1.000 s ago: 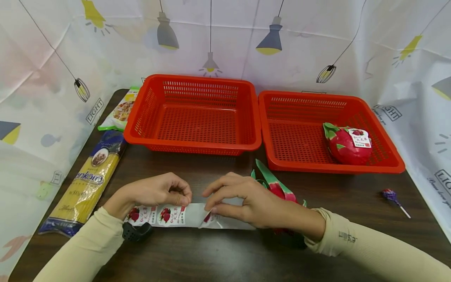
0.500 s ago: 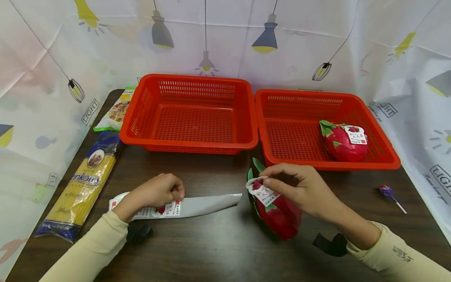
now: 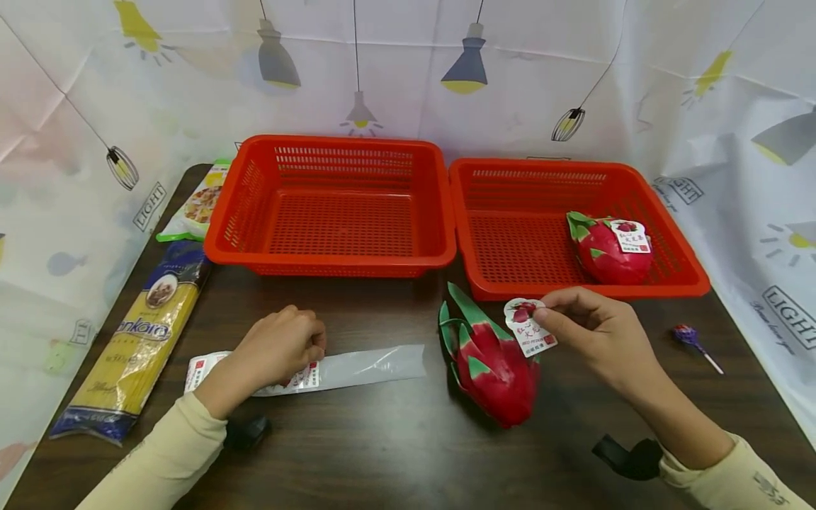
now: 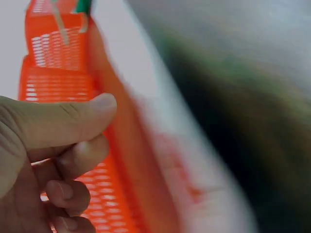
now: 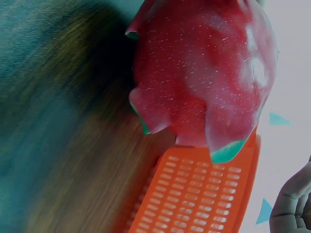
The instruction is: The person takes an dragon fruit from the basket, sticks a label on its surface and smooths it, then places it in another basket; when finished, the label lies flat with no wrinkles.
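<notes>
My right hand (image 3: 596, 336) pinches a white dragon fruit sticker (image 3: 529, 327) by its upper right corner, thumb against finger. Just behind the held sticker lies a red dragon fruit (image 3: 497, 375) with green leaf tips, on the table. It fills the upper part of the right wrist view, where only the edge of the right hand (image 5: 296, 204) shows. Curled over a sticker strip (image 3: 376, 365), my left hand (image 3: 280, 350) holds it near its middle. Bare backing extends right of that hand, printed stickers lie left and below it. The strip is blurred in the left wrist view.
Two red plastic baskets (image 3: 331, 268) stand side by side at the back; the right-hand one holds a labelled dragon fruit (image 3: 615, 251). A spaghetti pack (image 3: 143, 340) and a snack bag (image 3: 200, 205) lie left. At the right lies a lollipop (image 3: 695, 343).
My right hand has peeled a sticker off the strip and carried it right, past the dragon fruit's leaves to its right side. The left hand has shifted slightly left with the strip.
</notes>
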Motion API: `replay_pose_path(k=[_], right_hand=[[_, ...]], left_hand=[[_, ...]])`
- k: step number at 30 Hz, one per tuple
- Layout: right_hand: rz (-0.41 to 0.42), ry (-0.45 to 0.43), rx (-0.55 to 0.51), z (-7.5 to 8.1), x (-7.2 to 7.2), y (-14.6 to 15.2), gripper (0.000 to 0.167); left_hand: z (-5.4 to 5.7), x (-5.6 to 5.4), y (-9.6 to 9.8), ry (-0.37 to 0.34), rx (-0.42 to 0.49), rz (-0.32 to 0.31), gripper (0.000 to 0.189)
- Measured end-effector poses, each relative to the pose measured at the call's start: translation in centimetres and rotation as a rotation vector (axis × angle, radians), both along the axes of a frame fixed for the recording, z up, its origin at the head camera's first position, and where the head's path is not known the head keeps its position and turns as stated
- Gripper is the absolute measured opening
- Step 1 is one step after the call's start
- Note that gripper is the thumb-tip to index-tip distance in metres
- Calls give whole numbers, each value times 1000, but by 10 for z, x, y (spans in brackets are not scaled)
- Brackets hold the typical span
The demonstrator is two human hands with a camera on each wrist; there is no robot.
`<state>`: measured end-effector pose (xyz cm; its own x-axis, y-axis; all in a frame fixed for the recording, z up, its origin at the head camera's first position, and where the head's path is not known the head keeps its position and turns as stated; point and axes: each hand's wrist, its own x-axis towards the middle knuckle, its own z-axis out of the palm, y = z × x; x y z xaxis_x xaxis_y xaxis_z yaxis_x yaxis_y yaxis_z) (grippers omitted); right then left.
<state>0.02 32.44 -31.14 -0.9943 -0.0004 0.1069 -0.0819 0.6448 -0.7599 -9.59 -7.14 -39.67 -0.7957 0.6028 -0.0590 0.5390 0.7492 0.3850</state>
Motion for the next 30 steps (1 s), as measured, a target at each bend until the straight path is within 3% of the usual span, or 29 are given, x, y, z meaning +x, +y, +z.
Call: replay_pose_path(k=[4, 7, 11, 14, 20, 25, 30], right_hand=[[-32, -51, 0, -1, 7, 4, 10], [-17, -66, -17, -4, 14, 2, 9], [20, -67, -49, -11, 22, -2, 6], [34, -68, -60, -16, 26, -5, 5], [33, -59, -47, -24, 26, -7, 4], [12, -54, 3, -28, 23, -12, 7], [10, -35, 83, -33, 26, -12, 22]], left_hand=[[20, 5, 21, 110, 101, 14, 6], [35, 12, 49, 141, 286, -20, 6], [43, 21, 93, 62, 555, -135, 16], [37, 24, 126, -55, 649, -179, 22], [26, 26, 169, -275, 685, -187, 26], [24, 29, 183, -282, 674, -131, 22], [21, 31, 189, -313, 679, -77, 22]])
